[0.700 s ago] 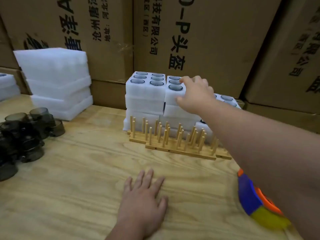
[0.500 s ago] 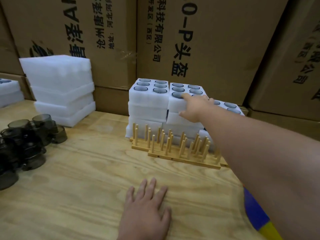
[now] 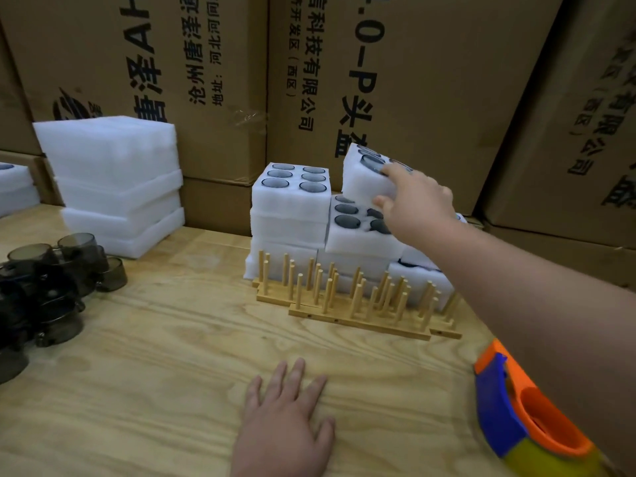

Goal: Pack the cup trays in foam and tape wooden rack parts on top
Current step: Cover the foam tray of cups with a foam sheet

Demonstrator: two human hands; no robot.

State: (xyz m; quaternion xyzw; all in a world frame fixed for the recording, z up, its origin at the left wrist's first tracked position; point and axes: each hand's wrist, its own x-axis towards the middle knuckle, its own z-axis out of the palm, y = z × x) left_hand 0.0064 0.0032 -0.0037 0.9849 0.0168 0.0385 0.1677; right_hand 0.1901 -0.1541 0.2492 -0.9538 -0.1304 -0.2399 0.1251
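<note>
Nearest to the camera, the left hand [image 3: 285, 418] lies flat on the table [image 3: 144, 366] with straight, spread fingers; it holds nothing and has not moved from this place. At the right edge, close to the right forearm, a tape dispenser [image 3: 516, 418] in orange, blue and yellow waits untouched. Further in, the wooden racks [image 3: 347, 301] with their upright pegs stand in a row on the table, just in front of the foam stacks, and they are where they were before. At the left, loose dark cups [image 3: 51, 277] are in a heap, and behind them is a pile of plain foam [image 3: 110, 180]. The change is at the back: half a second ago the right hand [image 3: 416, 204] rested on the top tray [image 3: 368, 177] of the middle stack, which lay level beside the left stack [image 3: 290, 208]. Now this tray is raised and tilted, its near edge free of the tray below [image 3: 361, 232], whose dark cup holes are uncovered. The right hand grasps it at the near right corner, thumb low on the side and fingers over the top. I judge that the person is taking one filled tray off the stack to bring it forward to the open table, where the foam packing and the taping of rack parts can be done. The grip is on one corner only, so the tray may tip and let cups slide out. The cardboard boxes [image 3: 413, 80] behind form the wall.
</note>
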